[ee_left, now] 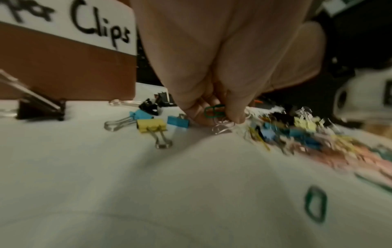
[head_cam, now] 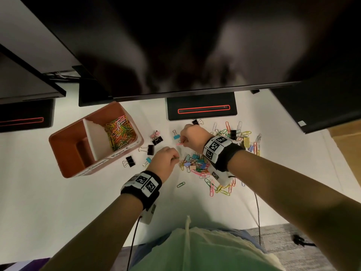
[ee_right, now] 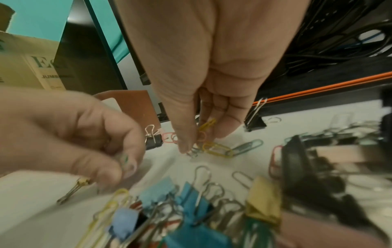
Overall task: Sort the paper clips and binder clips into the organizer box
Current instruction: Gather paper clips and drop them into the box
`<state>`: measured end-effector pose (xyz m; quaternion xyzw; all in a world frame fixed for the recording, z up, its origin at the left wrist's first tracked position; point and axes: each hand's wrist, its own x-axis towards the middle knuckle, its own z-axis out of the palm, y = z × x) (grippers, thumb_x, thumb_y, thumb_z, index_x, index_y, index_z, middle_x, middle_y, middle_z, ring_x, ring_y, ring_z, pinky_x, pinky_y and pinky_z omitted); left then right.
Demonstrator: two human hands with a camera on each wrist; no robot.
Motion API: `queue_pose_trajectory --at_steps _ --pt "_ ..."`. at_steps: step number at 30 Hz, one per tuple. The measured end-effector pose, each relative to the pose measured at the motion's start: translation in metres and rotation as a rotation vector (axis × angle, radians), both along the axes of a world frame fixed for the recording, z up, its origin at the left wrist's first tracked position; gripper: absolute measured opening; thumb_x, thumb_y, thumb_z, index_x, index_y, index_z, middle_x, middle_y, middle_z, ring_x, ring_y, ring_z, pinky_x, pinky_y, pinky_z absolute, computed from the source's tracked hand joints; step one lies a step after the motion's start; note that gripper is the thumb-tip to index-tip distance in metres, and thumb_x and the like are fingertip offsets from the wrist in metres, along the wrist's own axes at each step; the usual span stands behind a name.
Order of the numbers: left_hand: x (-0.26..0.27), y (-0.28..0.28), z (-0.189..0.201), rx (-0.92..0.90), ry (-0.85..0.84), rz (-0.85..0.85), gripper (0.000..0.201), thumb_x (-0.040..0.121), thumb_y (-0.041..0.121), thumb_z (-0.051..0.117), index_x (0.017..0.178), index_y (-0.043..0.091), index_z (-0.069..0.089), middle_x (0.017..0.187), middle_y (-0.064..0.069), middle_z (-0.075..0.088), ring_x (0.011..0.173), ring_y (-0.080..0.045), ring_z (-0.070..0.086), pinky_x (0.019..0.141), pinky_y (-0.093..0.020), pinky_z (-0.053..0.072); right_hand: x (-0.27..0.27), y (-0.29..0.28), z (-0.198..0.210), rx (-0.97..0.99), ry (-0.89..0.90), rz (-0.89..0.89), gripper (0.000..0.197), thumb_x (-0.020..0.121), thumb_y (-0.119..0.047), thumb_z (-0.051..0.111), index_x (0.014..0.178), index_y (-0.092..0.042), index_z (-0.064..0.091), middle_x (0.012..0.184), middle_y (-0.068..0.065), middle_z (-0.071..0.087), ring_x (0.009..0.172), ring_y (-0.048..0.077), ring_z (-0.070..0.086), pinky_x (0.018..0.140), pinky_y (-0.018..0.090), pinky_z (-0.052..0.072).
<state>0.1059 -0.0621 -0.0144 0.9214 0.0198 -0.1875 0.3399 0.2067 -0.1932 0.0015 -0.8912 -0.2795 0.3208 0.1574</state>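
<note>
Sitting at ten o'clock, the organizer box [head_cam: 93,141] runs long toward eight o'clock, paper clips [head_cam: 120,133] in its far compartment. Right hand [head_cam: 192,136] pinches several paper clips; left hand [head_cam: 163,162] pinches a green clip [ee_left: 214,111]. The loose pile [head_cam: 197,163] at three o'clock blurs.

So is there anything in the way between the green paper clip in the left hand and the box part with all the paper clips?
Only low things: a few black binder clips lie flat on the table between the left hand pinching the green paper clip and the organizer box. Lifted, the clip should pass over them and over the box's wall.
</note>
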Motion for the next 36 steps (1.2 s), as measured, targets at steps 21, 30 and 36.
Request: queue_pose_trajectory --at_steps 21,30,36 --pt "-0.014 -0.001 0.004 0.0 0.058 -0.136 0.032 0.081 0.012 0.065 0.112 0.011 0.061 0.087 -0.004 0.053 0.08 -0.018 0.051 0.081 -0.034 0.048 -0.006 -0.003 0.006 0.0 0.079 0.001 0.02 0.087 -0.002 0.054 0.102 -0.008 0.064 0.106 0.008 0.067 0.098 0.024 0.06 0.083 0.027 0.048" --pt "-0.015 -0.002 -0.014 0.042 -0.028 -0.093 0.012 0.084 0.012 0.063 0.092 0.004 0.064 0.098 -0.01 0.053 0.094 -0.022 0.046 0.087 -0.026 0.037 0.0 -0.026 0.023 0.072 0.007 -0.089 0.02 0.088 -0.007 0.057 0.107 -0.008 0.064 0.109 0.009 0.066 0.101 0.023 0.06 0.09 0.029 0.049" --pt "-0.017 -0.001 -0.013 0.117 -0.103 -0.156 0.012 0.085 0.01 0.059 0.091 0.0 0.062 0.091 -0.018 0.06 0.088 -0.034 0.053 0.083 -0.042 0.046 -0.003 -0.029 0.029 0.089 -0.031 -0.113 0.023 0.09 -0.009 0.053 0.111 -0.01 0.062 0.113 0.01 0.064 0.103 0.024 0.059 0.085 0.022 0.041"
